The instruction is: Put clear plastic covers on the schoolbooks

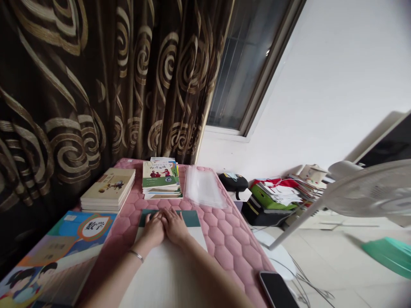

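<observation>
A book with a dark green band and a pale lower part (163,273) lies on the pink quilted surface in front of me. My left hand (154,227) rests on its green band, palm down with the fingers stretched out. Beside it, my right hand (175,225) lies flat on the same band, its inner edge touching or slightly overlapping the left. Neither hand grips anything. A bracelet circles my left wrist. The forearms cover part of the book.
On the left are a blue mathematics book (67,252) and a stack of beige books (109,188). Behind stand more books (160,177) and clear plastic sleeves (204,186). A phone (278,290) lies at the right edge. A fan (362,192) stands beyond.
</observation>
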A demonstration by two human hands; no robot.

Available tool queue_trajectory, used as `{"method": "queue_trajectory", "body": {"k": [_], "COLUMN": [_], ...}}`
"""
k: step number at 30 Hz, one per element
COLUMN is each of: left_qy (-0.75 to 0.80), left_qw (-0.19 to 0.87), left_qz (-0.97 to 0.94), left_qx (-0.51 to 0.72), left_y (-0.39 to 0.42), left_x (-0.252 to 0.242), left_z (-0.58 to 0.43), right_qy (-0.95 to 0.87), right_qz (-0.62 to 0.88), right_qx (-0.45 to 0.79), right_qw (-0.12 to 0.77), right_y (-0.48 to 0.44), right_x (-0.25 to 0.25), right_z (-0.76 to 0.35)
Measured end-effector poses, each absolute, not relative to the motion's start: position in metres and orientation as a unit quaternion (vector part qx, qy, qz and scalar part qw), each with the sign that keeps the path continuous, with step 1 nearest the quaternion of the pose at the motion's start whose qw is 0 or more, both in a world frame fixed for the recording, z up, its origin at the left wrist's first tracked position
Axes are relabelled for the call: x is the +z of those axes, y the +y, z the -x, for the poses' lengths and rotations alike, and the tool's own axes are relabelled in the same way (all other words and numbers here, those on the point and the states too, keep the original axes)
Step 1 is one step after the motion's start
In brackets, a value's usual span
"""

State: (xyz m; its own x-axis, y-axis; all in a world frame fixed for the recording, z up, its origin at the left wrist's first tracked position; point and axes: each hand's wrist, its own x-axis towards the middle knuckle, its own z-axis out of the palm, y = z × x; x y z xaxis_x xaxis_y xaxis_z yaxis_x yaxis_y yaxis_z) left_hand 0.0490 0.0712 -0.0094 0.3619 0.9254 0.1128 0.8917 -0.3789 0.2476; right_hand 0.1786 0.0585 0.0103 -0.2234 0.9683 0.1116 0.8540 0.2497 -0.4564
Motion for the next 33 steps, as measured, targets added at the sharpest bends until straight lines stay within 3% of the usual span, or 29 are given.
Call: {"method": "queue_trajectory", "body": {"k": [4,15,33], "left_qy": [0.558,0.616,0.659], "left_qw": [0.069,-0.015,-0.031], "left_qz": [-0.818,-0.775,-0.749], "left_qx": [0.118,0.144,0.07], "left_y": [0.073,0.066,0.07], "left_x": [-0.01,0.006,0.017], "left_z": [-0.049,-0.019,-0.03], "right_qy": [-0.763,-0.69,-0.687], "right_qz": [0.602,0.708,0.706], "right_qx": [0.181,0.083,0.095], "right_qw": [0.149,0.127,0.143], "right_y": [0.063,0.047,0.046], "right_x": [0.005,-0.001,-0.001], "right_z": [-0.174,-0.237,-0.243]}}
